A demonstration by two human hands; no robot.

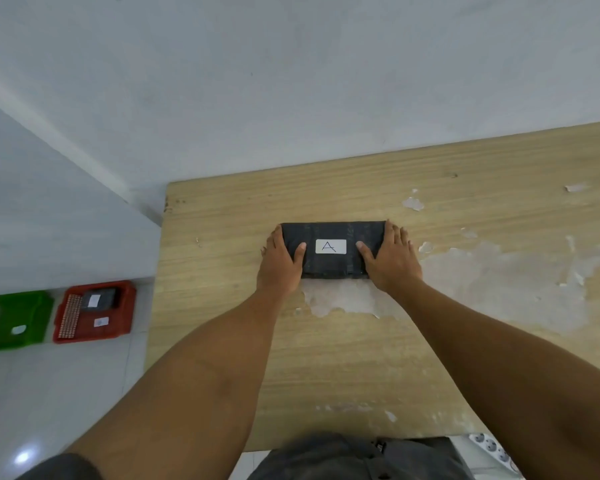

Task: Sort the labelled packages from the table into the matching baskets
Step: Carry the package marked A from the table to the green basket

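I'm looking at a bare plain room: white walls (291, 81), pale tiled floor (66, 393), worn wooden table (326, 358), power strip (492, 448) by its near-right corner.

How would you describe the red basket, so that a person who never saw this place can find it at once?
Start at the wooden table and look to the floor beside its left edge. Two plastic baskets stand there side by side; the red basket is the one nearer the table. Unlike the green basket beside it, it already holds a dark package with a white label.
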